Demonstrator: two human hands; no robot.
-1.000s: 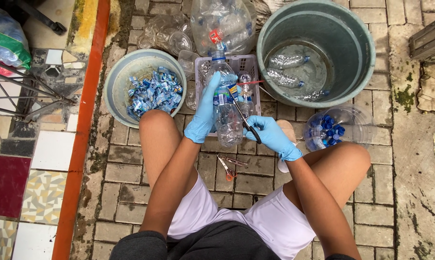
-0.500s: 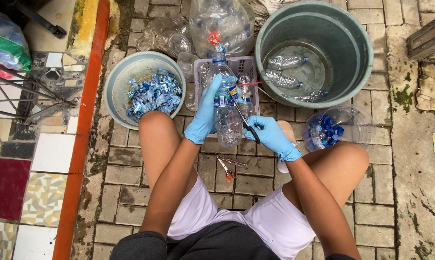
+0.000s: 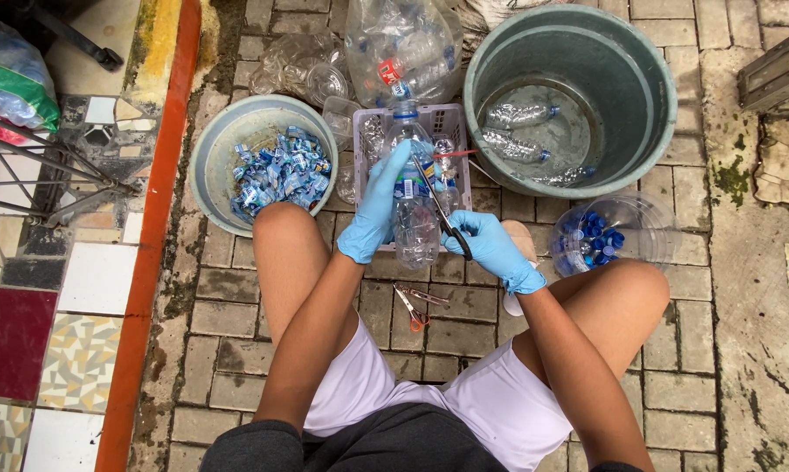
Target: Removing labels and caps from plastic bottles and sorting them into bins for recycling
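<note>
The big grey-green tub (image 3: 657, 79) fills the upper right of the frame, with a few stripped clear bottles lying in the water at its bottom. At upper left sits the pale round basin (image 3: 209, 153), heaped with crumpled blue labels (image 3: 276, 175). Between them, upper centre, a lilac slatted basket (image 3: 457, 122) holds more bottles, and a clear sack of bottles (image 3: 394, 44) lies above it. A small clear tub of blue caps (image 3: 591, 238) stands right of centre.

Over the last second almost nothing shifts: both gloved hands stay where they were, and the bottle keeps its place over the basket's near edge, so the work on the label looks ongoing rather than finished.

The left hand (image 3: 379, 205) is wrapped around the clear plastic bottle (image 3: 415, 218) at mid-frame, fingers closed on its labelled upper part. The right hand (image 3: 491, 249) is closed on a slim dark blade tool (image 3: 442, 217) laid along the bottle's label. A pair of red-handled scissors (image 3: 416, 304) lies on the brick paving (image 3: 237, 315) between the knees.
</note>
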